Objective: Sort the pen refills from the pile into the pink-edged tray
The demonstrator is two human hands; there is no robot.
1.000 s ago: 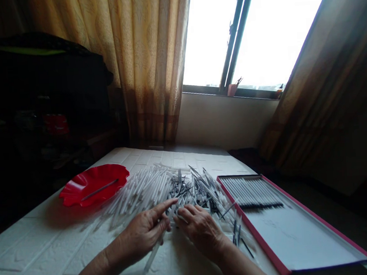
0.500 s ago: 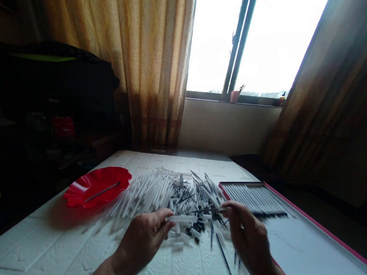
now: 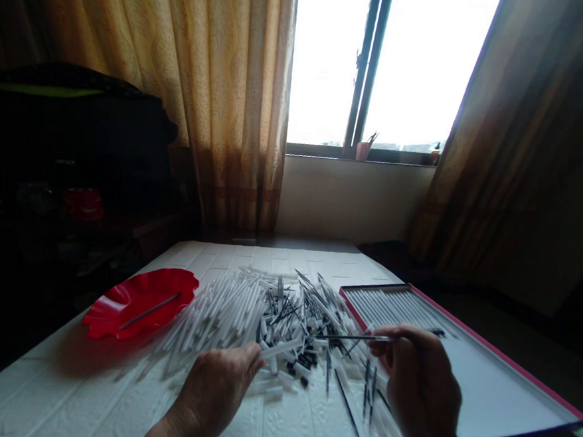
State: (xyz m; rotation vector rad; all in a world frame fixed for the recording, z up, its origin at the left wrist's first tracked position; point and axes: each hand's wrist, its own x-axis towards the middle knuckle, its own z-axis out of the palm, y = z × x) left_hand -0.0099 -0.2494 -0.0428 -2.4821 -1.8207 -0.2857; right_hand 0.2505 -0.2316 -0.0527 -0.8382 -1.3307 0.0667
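My left hand (image 3: 213, 387) is closed, thumb and fingers pinching a translucent white pen barrel (image 3: 284, 347) that points right. In my right hand (image 3: 420, 379) is a thin dark pen refill (image 3: 350, 337), held nearly level with its tip toward the barrel. Barrel and refill are close together in view; whether they touch I cannot tell. Beneath them spreads a pile of loose refills (image 3: 322, 303) with small black plugs (image 3: 304, 364). White pen barrels (image 3: 228, 309) lie heaped behind my left hand. Several more refills (image 3: 347, 404) are scattered near my right hand.
A red wavy-edged plate (image 3: 96, 319) with one pen-like stick (image 3: 151, 310) in it stands at the left. A shallow red-edged box (image 3: 519, 375) on the right holds a row of white pens (image 3: 392, 304). All rest on a white brick-patterned table (image 3: 50, 408).
My right hand has moved right, away from my left, and more of the refill shows. The barrel's right end now tilts slightly upward. The whole scene has shifted a little left in view.
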